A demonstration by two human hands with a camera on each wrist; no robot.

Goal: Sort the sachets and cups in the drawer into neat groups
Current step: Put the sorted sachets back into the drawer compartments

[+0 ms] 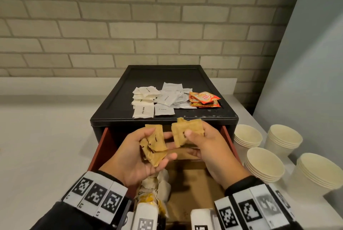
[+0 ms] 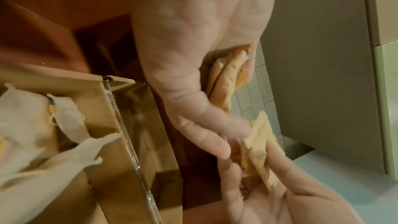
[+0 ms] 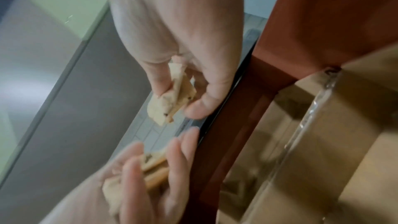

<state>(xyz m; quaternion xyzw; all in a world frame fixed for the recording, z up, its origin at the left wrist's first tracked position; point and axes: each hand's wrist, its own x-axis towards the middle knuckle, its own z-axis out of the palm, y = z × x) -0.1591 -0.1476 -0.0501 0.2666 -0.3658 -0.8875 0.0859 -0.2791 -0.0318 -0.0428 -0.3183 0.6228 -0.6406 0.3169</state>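
We find the left hand (image 1: 141, 155) and right hand (image 1: 202, 142) each grasping brown sachets (image 1: 187, 131) above the drawer (image 1: 101, 148); loose handfuls could spill back, in our judgement.

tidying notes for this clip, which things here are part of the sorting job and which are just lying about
In the job:
brown sachets
white sachets
orange sachets
paper cups
drawer
tea bags

Lying about:
black cabinet top
counter
brick wall
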